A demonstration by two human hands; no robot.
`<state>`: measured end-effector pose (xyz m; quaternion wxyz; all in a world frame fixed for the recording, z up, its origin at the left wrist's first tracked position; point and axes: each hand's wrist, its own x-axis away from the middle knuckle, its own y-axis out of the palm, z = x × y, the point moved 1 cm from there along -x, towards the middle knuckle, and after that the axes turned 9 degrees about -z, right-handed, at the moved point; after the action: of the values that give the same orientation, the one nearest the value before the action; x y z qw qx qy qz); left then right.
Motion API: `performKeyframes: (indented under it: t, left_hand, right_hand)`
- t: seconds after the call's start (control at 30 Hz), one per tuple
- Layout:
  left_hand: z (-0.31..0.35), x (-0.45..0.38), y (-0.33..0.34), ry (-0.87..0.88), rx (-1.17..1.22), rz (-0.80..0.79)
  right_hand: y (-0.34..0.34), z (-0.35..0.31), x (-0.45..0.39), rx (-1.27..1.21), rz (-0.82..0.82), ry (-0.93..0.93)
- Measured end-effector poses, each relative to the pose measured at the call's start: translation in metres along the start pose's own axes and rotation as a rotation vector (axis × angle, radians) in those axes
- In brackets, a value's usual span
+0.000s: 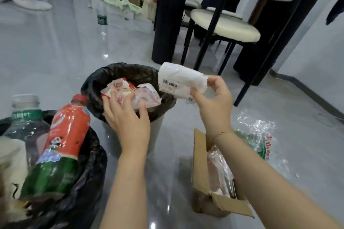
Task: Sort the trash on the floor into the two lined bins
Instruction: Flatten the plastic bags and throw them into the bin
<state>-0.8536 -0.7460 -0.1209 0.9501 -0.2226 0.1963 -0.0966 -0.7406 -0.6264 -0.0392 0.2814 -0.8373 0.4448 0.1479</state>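
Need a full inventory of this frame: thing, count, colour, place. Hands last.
far bin: 1, pale, black liner, centre floor, holds wrappers
wrappers: several, white and red, in far bin
near bin: 1, black liner, lower left, holds bottles
red-green bottle: 1, in near bin
clear bottle: 1, green label, in near bin
standing bottle: 1, clear, far floor
white package: 1, barcode, above far bin's right rim
cardboard box: 1, brown, open, lower right floor
plastic bag: 1, clear and green, beside box
chair: 1, cream seat, black legs
left hand: on wrappers
right hand: pinches white package
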Motion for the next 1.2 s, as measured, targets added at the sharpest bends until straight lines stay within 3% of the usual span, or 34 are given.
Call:
performKeyframes:
  t: [0.13,0.3,0.47,0.63,0.73,0.93,1.0,1.07,1.13,1.2]
  left_hand:
    - [-0.005,0.001,0.009,-0.008,0.023,0.025]
    - [-0.01,-0.001,0.004,0.018,-0.046,0.003]
    - [-0.012,-0.006,-0.002,-0.009,-0.143,-0.004]
    - [-0.011,-0.006,-0.002,-0.025,-0.151,-0.014]
    - [-0.011,-0.006,-0.002,-0.024,-0.152,-0.008]
    - [-0.009,-0.006,-0.003,-0.029,-0.114,-0.013]
    - [-0.007,-0.007,-0.004,-0.024,-0.117,-0.014]
    - [-0.005,-0.008,-0.005,-0.045,-0.128,-0.042]
    - [-0.003,-0.009,-0.005,-0.067,-0.133,-0.088]
    - [-0.001,-0.009,-0.003,-0.063,-0.145,-0.113]
  right_hand:
    - [0.042,0.005,-0.045,0.456,-0.178,-0.36]
    - [0.095,0.019,-0.08,0.867,-0.534,-0.456]
    - [0.123,0.027,-0.092,1.127,-0.903,-0.357]
    - [0.123,0.028,-0.098,1.064,-1.271,-0.074]
    - [0.123,0.027,-0.097,1.032,-1.389,0.136]
    - [0.12,0.032,-0.093,0.984,-1.37,0.218]
    - [0.11,0.031,-0.094,0.777,-1.231,0.239]
    - [0.095,0.032,-0.099,0.582,-0.992,0.244]
    - [0.077,0.033,-0.101,0.462,-0.754,0.223]
    - [0.065,0.034,-0.098,0.422,-0.632,0.213]
